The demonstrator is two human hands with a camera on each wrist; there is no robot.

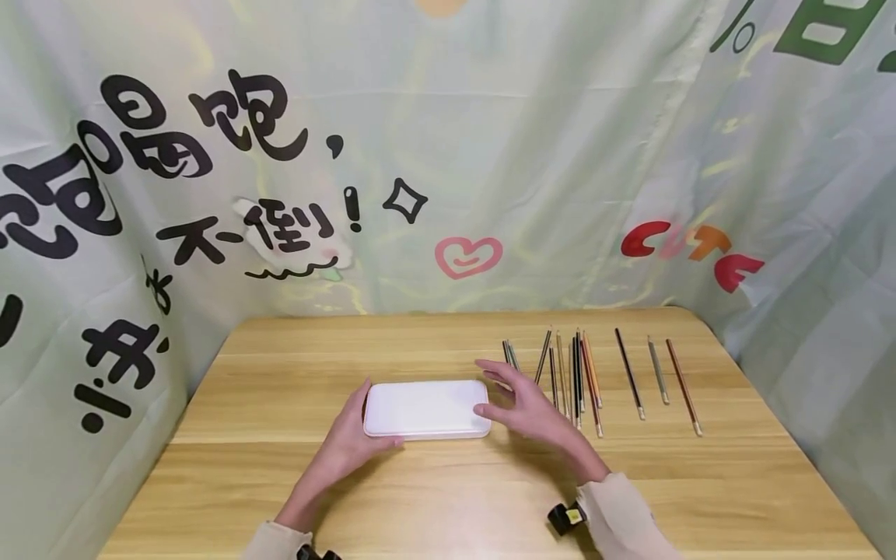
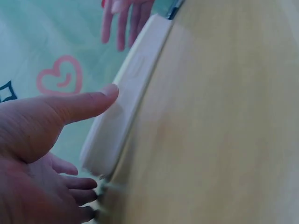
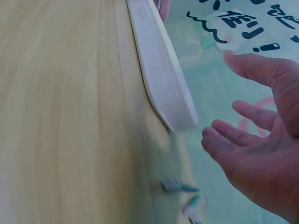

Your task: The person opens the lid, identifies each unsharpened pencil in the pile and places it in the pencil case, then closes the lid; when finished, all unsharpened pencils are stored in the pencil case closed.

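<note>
A closed white pencil case (image 1: 427, 408) lies flat on the wooden table, long side facing me, with a small latch visible on its front in the left wrist view. My left hand (image 1: 352, 437) is around its left end, thumb along the front edge and fingers at the end, straight and relaxed. By the right end is my right hand (image 1: 526, 406), its fingers spread and its thumb over the lid's corner in the head view. In the right wrist view, that hand (image 3: 266, 140) appears apart from the case and holds nothing.
Several pencils (image 1: 575, 373) lie loosely side by side right of the case, partly behind my right hand. Farther right are a black pencil (image 1: 630, 375), a grey pencil (image 1: 658, 372) and a reddish-brown pencil (image 1: 684, 386). A printed curtain (image 1: 546, 187) surrounds the table's back and sides.
</note>
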